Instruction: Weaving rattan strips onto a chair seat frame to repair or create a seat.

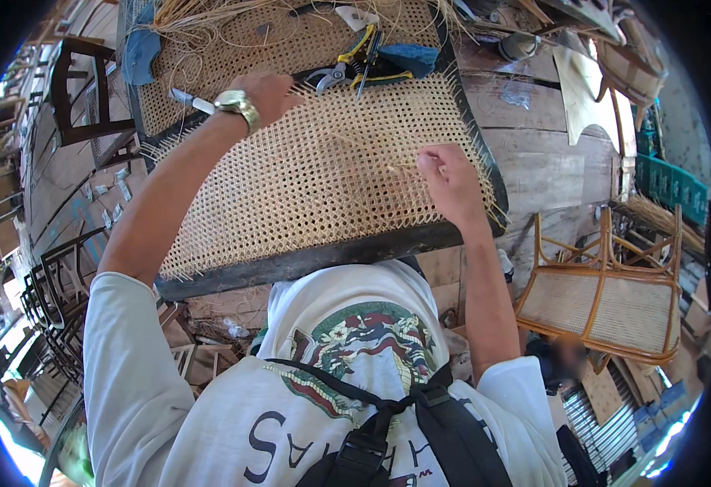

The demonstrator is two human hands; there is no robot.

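A dark-framed panel of woven cane (315, 170) lies in front of me, with loose strand ends along its edges. My left hand (266, 96), with a gold-coloured watch on the wrist, is at the weave's far left part. Its fingers are curled down; whatever they hold is hidden. My right hand (453, 183) is over the right side, thumb and fingers pinched on a thin pale cane strand (402, 168). Beyond the left hand lie pruning shears (335, 75) and yellow-and-black-handled pliers (368, 57). A tool with a pale blade (193, 101) rests beside the left wrist.
A second cane-woven section (234, 53) adjoins the far side, with loose strands (201, 12) on it. Blue cloth-like pieces (139, 57) lie at its left. A dark wooden chair frame (79, 93) stands left. At right is a rattan bench (603, 296) with woven panels.
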